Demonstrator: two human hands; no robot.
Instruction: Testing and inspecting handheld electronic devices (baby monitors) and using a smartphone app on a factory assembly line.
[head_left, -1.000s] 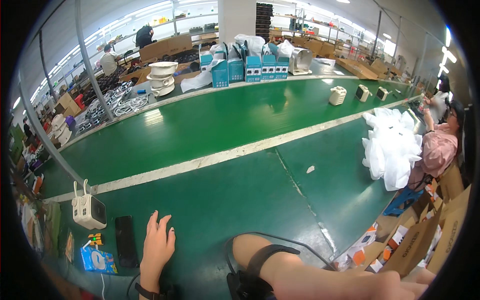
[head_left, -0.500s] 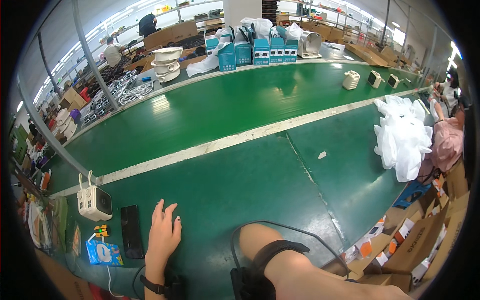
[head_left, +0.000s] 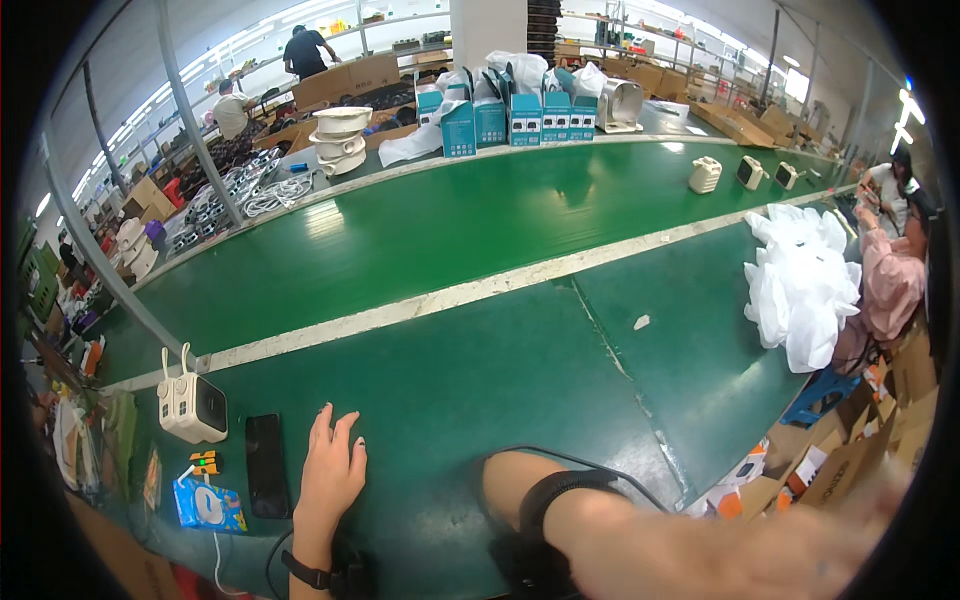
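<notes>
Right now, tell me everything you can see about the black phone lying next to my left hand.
The flat black rectangular phone lies face up on the green table top, its long side running away from the person. Its glossy screen is dark. It sits just left of the left hand, close to the fingers, though contact cannot be made out. A white boxy device with two loops stands beyond its far left corner, and a small blue packet lies to its left.

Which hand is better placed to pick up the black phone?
Left. The left hand lies flat on the green table right beside the phone; the right forearm is farther off, its hand blurred.
</notes>
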